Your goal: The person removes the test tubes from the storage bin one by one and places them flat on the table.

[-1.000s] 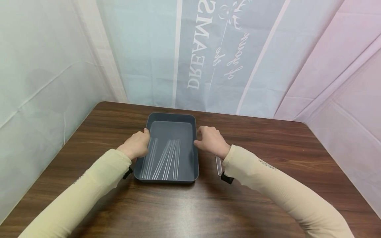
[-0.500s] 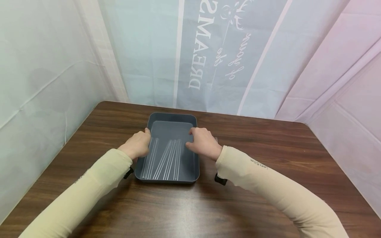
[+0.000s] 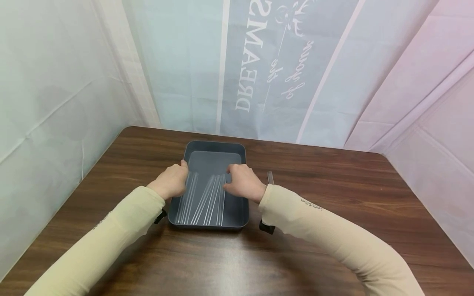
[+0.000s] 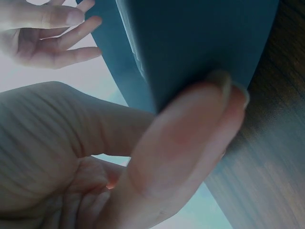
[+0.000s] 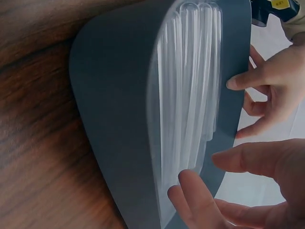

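A dark grey plastic tray (image 3: 216, 144) sits on the wooden table and holds several clear glass tubes (image 3: 205, 201) lying lengthwise. My left hand (image 3: 177, 176) grips the tray's left rim; in the left wrist view a finger (image 4: 209, 109) presses the tray's outer wall (image 4: 200, 38). My right hand (image 3: 234, 181) hovers inside the tray with its fingers relaxed just above the far ends of the tubes. The right wrist view shows these fingertips (image 5: 190, 191) close to the tubes (image 5: 190, 86), holding nothing. One more glass tube (image 3: 270, 177) lies on the table right of the tray.
The brown wooden table (image 3: 333, 197) has rounded far corners. Pale cloth sheets (image 3: 240, 61) with printed lettering close it in at the back and on both sides. Both arms wear beige sleeves.
My right hand has moved left from the table beside the tray, over the right rim, to above the tubes. The loose tube on the table now shows. The left hand has stayed on the rim.
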### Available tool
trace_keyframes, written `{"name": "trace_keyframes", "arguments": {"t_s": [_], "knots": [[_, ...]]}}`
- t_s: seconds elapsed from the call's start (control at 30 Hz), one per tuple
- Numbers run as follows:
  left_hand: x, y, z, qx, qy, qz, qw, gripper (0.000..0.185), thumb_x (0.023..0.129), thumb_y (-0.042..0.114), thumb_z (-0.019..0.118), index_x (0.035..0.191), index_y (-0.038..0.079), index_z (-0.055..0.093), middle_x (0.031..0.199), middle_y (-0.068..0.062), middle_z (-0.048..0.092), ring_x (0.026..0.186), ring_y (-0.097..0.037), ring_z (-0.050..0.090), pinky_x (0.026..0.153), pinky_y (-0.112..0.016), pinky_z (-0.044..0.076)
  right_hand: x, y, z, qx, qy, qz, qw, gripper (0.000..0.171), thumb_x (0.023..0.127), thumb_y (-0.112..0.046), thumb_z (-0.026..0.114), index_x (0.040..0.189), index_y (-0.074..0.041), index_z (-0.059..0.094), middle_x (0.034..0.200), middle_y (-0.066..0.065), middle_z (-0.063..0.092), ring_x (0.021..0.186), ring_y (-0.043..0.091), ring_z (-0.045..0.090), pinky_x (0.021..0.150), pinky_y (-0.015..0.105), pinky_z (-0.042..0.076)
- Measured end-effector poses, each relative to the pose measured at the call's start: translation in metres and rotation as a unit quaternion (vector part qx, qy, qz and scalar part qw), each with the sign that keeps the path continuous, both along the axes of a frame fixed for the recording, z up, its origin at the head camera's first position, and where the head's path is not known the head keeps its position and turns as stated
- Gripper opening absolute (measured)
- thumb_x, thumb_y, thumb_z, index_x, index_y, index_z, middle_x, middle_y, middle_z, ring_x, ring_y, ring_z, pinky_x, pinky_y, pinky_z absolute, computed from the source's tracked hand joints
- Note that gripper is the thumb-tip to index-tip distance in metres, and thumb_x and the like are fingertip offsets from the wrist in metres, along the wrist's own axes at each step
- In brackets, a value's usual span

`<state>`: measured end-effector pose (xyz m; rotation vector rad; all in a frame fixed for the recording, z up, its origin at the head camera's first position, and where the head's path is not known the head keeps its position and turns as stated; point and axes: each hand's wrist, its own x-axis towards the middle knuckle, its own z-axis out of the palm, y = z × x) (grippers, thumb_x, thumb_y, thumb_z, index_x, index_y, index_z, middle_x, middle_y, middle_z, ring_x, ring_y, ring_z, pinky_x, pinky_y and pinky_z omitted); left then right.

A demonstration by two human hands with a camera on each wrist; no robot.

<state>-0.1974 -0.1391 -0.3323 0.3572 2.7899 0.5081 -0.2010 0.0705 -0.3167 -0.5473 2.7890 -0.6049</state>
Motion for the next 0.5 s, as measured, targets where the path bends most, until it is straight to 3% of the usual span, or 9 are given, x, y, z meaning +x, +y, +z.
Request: {"name": "trace_keyframes", "arguments": {"t_s": [0.13,0.27,0.5], "knots": [[0.000,0.000,-0.002,-0.002,0.006,-0.002,1.0000,0.068,0.083,-0.011,0.044,0.142,-0.023,0.012,0.048,-0.008,0.049,0.034,-0.012,0.045,0.035,-0.019,0.032,-0.001,-0.004,-0.006,-0.004,-0.008,0.004,1.000,0.045,0.087,-0.013,0.067,0.126,0.007,0.056,0.110,0.022,0.065,0.054,0.017,0.057,0.071,0.035,0.054],[0.001,0.000,-0.002,-0.005,0.007,-0.001,1.0000,0.069,0.083,-0.010,0.045,0.142,-0.023,0.012,0.049,-0.009,0.049,0.034,-0.012,0.046,0.035,-0.019,0.033,-0.001,-0.006,-0.010,-0.001,-0.017,0.008,1.000,0.049,0.086,-0.012,0.068,0.128,0.009,0.054,0.107,0.022,0.066,0.052,0.014,0.054,0.068,0.033,0.052],[0.001,0.000,-0.001,0.001,0.000,0.006,1.0000,0.068,0.084,-0.011,0.045,0.143,-0.022,0.012,0.051,-0.010,0.051,0.035,-0.013,0.047,0.035,-0.020,0.035,-0.002,-0.009,-0.013,-0.004,-0.061,0.005,0.998,0.056,0.087,-0.011,0.068,0.135,0.009,0.047,0.068,0.010,0.063,0.054,0.022,0.064,0.052,0.025,0.048]]}}
